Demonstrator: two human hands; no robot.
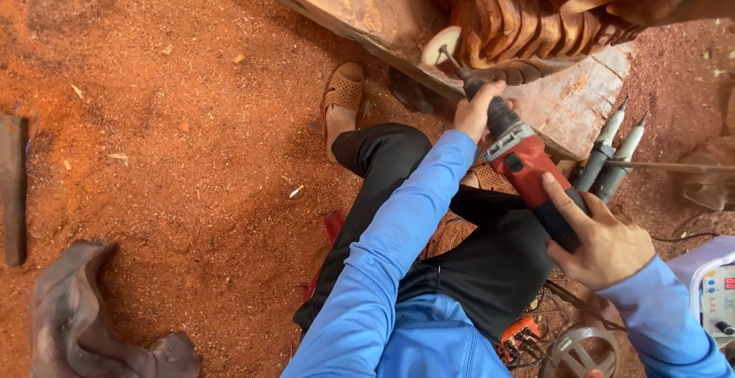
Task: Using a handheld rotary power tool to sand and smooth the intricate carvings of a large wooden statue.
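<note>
Red plastic and black rubber clad the grinder [524,165], its long axis running from five o'clock up to eleven, where a pale round disc [442,45] meets the ribbed, reddish wood carving [521,18]. Left hand [476,110] is wrapped around the black neck; right hand [601,240] clasps the rear handle. Orange sawdust covers the floor [168,117]. Two grey pencil tools [612,156] lean at three o'clock.

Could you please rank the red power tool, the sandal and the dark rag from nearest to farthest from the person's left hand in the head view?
From the left hand:
1. Red power tool, gripped.
2. Sandal, to its left.
3. Dark rag, far lower left.
</note>
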